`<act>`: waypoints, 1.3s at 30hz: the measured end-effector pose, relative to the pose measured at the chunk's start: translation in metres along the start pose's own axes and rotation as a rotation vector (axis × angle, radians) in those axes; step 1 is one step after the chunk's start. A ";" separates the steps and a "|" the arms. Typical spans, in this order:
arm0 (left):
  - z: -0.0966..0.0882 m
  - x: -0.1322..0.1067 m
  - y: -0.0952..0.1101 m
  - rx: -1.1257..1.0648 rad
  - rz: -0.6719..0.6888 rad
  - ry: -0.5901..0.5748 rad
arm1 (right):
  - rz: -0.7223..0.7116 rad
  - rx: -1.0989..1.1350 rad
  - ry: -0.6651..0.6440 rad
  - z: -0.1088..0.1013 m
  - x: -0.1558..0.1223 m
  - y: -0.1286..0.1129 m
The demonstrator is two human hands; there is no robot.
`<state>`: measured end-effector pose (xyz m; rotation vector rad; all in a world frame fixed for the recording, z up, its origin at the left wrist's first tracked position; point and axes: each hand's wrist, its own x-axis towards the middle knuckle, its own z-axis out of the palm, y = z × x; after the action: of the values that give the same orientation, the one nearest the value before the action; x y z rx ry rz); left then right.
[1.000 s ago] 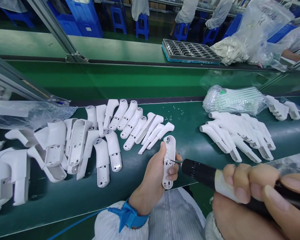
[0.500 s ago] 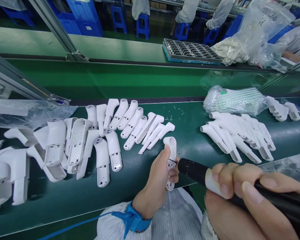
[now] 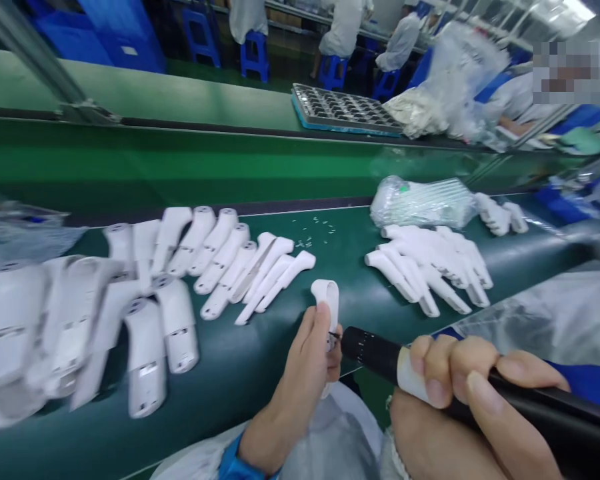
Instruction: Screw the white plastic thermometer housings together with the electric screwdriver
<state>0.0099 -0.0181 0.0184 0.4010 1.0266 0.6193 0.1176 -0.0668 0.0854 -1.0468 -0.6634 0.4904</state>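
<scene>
My left hand (image 3: 305, 370) is closed round a white plastic housing (image 3: 327, 295), held upright just above the near edge of the dark green belt (image 3: 340, 260). My right hand (image 3: 460, 413) grips a black electric screwdriver (image 3: 380, 353). Its thin bit touches the side of the housing, close to my left fingers. A row of similar white housings (image 3: 230, 257) lies on the belt to the left of my hands. A second pile of white housings (image 3: 430, 263) lies to the right.
Small loose screws (image 3: 313, 230) are scattered on the belt behind the housing. A clear plastic bag (image 3: 420, 200) lies beyond the right pile. A grey tray (image 3: 345, 110) sits on the far green bench. People in white coats sit on blue stools at the back.
The view has swung to the right and blurred, so everything shifted left in the picture. The housing has turned in my left hand, now edge-on. The screwdriver stays against it.
</scene>
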 end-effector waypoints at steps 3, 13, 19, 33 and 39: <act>0.016 0.022 0.003 0.383 0.147 0.097 | -0.008 0.080 0.208 -0.015 0.022 0.006; 0.079 0.094 -0.005 0.972 0.422 0.260 | 0.338 -0.175 0.541 -0.157 0.105 0.034; 0.089 0.129 0.021 1.187 0.787 0.387 | 0.554 -0.285 0.531 -0.218 0.132 0.073; 0.142 0.224 0.044 1.393 0.927 -0.151 | 0.695 -0.210 0.341 -0.203 0.133 0.098; 0.160 0.222 0.038 1.463 0.930 -0.194 | 0.675 -0.181 0.380 -0.208 0.133 0.091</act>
<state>0.2227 0.1505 -0.0325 2.2563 0.9174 0.5030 0.3531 -0.0702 -0.0319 -1.4909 0.0036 0.7931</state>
